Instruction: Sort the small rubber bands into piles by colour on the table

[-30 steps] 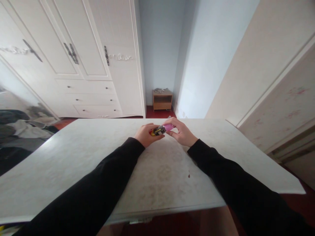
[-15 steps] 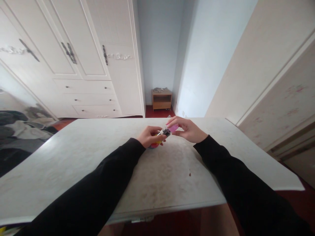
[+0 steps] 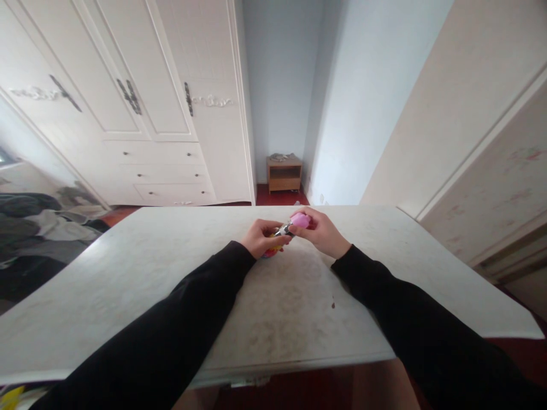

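Near the far edge of the table, my two hands meet on a small multicoloured object [image 3: 282, 229]. It has a red-and-yellow lower end, a shiny silver and dark middle, and a rounded pink part [image 3: 300, 221] at its upper right; its exact kind does not show. My left hand [image 3: 259, 236] wraps round the red-and-yellow end, its thumb along the silver middle. The fingers of my right hand [image 3: 321, 230] close on the pink part, thumb in front near the silver collar. The object tilts up to the right, partly hidden by my fingers.
A pale, marbled table [image 3: 282, 307] spreads under both arms, with a small brown mark [image 3: 333, 306] on its surface. Beyond stand a white wardrobe [image 3: 166, 171] and a low wooden cabinet [image 3: 284, 183]. Dark and grey clothes [image 3: 47, 228] are heaped at the left.
My right hand has turned slightly, and its thumb now lies nearer the silver collar, leaving more of the pink part in sight. My left hand keeps its hold. The view has shifted slightly.
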`<state>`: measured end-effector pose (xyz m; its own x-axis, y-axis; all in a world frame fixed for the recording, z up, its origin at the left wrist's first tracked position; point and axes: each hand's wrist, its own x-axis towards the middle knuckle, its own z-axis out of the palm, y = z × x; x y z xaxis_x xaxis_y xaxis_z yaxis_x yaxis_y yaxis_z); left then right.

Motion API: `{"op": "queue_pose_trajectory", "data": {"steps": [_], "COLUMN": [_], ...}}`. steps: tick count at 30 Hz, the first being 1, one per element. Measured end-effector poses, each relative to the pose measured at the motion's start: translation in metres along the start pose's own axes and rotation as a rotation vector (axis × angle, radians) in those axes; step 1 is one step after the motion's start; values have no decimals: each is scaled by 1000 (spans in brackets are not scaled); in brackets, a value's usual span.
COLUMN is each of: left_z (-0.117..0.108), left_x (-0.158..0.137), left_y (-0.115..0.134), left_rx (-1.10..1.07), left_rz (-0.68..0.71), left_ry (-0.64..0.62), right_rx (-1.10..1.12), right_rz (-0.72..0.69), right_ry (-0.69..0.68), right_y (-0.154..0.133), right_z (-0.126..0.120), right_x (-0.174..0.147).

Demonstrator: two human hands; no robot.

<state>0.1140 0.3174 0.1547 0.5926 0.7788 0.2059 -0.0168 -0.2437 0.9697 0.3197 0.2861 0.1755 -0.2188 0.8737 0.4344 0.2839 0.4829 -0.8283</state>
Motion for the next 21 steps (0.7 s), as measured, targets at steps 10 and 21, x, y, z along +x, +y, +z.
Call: {"op": "queue_pose_trajectory", "data": {"steps": [10,21], "left_z": [-4,-11], "left_x": [2,10], "left_y": [-1,-15], "left_rx": [-79,75], "left_rz": [-3,220], "left_ry": [64,237], "right_rx": [-61,-795], "right_rz": [-128,375], "right_ry": [171,185], "right_y": [11,80], "right_z": [-25,-100], "right_x": [8,9]}}
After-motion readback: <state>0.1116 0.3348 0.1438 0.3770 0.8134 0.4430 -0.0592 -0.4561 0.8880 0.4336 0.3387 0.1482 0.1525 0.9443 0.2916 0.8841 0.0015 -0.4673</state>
